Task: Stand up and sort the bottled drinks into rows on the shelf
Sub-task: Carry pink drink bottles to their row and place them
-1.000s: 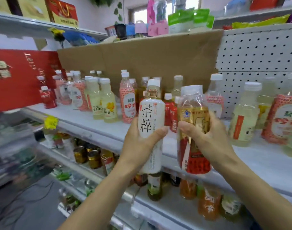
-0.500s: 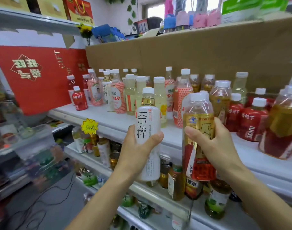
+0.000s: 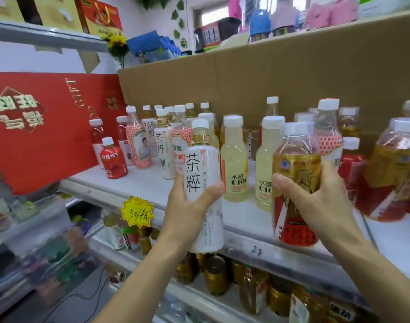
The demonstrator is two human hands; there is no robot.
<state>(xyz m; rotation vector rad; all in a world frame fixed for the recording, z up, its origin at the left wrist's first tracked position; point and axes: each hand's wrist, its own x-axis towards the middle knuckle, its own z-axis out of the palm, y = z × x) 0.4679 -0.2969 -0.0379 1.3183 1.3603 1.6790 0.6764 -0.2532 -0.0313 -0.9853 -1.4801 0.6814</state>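
Note:
My left hand (image 3: 187, 210) grips a tall white tea bottle (image 3: 203, 169) upright in front of the white shelf (image 3: 138, 183). My right hand (image 3: 316, 199) grips a gold-and-red tea bottle (image 3: 295, 164), also upright, at the shelf's front edge. Behind them stand two pale yellow C100 bottles (image 3: 234, 164). Two matching white tea bottles (image 3: 163, 150) stand further back left among pink-netted bottles (image 3: 138, 145). A small red bottle (image 3: 113, 159) stands at the left end. Another gold-and-red bottle (image 3: 395, 173) stands at the far right.
A red gift box (image 3: 40, 127) stands at the shelf's left end, and a cardboard sheet (image 3: 269, 75) backs the row. A yellow price tag (image 3: 136, 212) hangs on the shelf edge. Lower shelves hold more bottles and cans (image 3: 215, 276).
The view has shifted left along the shelf. Both hands still hold their bottles upright, and more of the left-end bottles and the red box have come into sight.

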